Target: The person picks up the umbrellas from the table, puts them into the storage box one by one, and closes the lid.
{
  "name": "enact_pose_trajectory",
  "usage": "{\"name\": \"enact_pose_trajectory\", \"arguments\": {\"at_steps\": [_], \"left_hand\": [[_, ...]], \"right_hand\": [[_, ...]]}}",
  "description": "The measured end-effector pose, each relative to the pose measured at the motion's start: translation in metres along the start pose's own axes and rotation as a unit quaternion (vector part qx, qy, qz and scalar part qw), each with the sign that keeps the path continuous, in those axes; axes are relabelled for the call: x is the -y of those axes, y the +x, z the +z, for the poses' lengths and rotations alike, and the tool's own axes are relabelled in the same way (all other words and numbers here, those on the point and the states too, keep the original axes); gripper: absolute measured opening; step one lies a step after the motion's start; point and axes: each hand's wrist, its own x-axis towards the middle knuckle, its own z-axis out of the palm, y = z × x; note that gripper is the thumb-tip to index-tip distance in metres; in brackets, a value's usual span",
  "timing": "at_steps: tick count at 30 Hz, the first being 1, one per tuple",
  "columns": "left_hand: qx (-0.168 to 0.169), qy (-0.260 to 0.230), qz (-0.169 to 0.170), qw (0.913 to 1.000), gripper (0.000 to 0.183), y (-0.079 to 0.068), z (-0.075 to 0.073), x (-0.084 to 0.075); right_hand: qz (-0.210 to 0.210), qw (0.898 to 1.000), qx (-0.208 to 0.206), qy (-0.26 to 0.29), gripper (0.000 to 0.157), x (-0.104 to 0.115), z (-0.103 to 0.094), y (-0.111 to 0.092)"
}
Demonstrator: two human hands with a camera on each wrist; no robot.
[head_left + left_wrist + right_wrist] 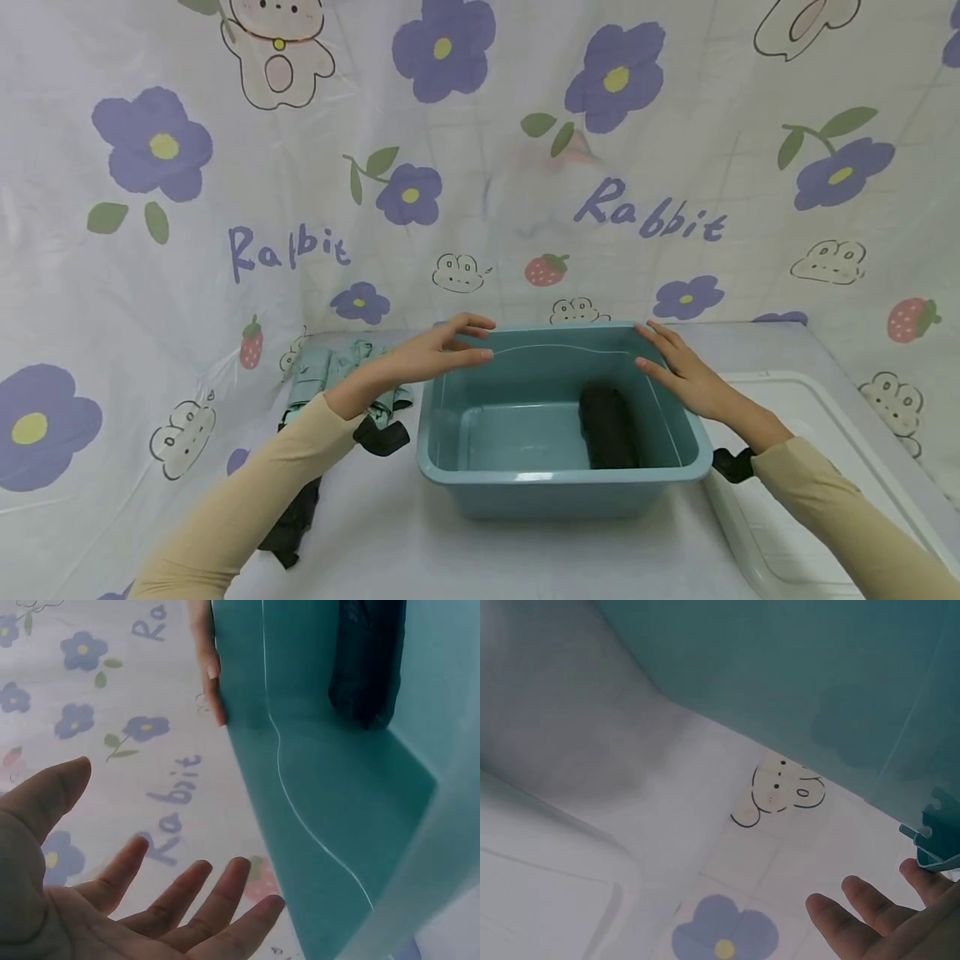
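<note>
A blue-green plastic bin (pixel 525 500) stands on the white table, and a dark rolled cloth bundle (pixel 607 425) lies inside it toward the right. My left hand (pixel 438 350) is over the bin's left rim, fingers spread and holding nothing; the left wrist view shows its palm (pixel 97 922) and straight fingers beside the bin wall. At the right rim is my right hand (pixel 686 375), its fingers extended along the edge. In the right wrist view, its fingertips (pixel 862 896) are close under a protruding part of the rim (pixel 939 851).
Left of the bin lie folded light teal clothes (pixel 311 375) with a black cloth (pixel 296 517) nearer the front. A white lid (pixel 787 500) lies flat to the right. Behind hangs a printed curtain (pixel 487 242) with flowers and rabbits.
</note>
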Motion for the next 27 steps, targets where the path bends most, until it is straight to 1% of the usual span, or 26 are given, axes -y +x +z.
{"name": "enact_pose_trajectory", "arguments": {"at_steps": [4,7,9,11,15,17,20,23,25,27], "left_hand": [[-0.021,-0.005,0.012,0.9997,0.045,-0.007,-0.003,0.001],[-0.037,-0.014,0.022,0.9990,0.044,-0.011,-0.004,0.007],[-0.054,-0.016,0.027,0.9981,0.044,-0.011,-0.005,0.015],[-0.069,-0.014,0.031,0.9971,0.044,-0.011,-0.005,0.027],[-0.095,-0.009,0.024,0.9952,0.045,-0.012,-0.007,0.049],[-0.103,-0.017,0.024,0.9942,0.044,-0.015,-0.007,0.056],[-0.119,-0.039,0.041,0.9913,0.043,-0.021,-0.007,0.057],[-0.142,-0.051,0.053,0.9872,0.041,-0.030,-0.007,0.053],[-0.160,-0.049,0.049,0.9847,0.039,-0.037,-0.007,0.052],[-0.172,-0.041,0.045,0.9833,0.038,-0.042,-0.007,0.056]], "right_hand": [[-0.005,1.000,-0.002,-0.001,0.058,0.001,-0.001,-0.001],[-0.011,1.000,-0.004,-0.001,0.058,0.001,-0.001,-0.002],[-0.013,1.000,-0.005,0.001,0.058,0.001,-0.001,-0.002],[-0.012,1.000,-0.005,0.003,0.058,0.001,-0.001,-0.002],[-0.011,1.000,-0.006,0.006,0.058,0.001,0.001,-0.002],[-0.010,1.000,-0.005,0.007,0.058,0.001,0.001,-0.002],[-0.010,1.000,-0.006,0.009,0.058,0.001,0.000,-0.002],[-0.008,1.000,-0.007,0.010,0.057,0.001,0.000,-0.002],[-0.008,1.000,-0.008,0.010,0.057,0.001,0.001,-0.002],[-0.009,1.000,-0.007,0.009,0.057,0.001,0.001,-0.001]]}}
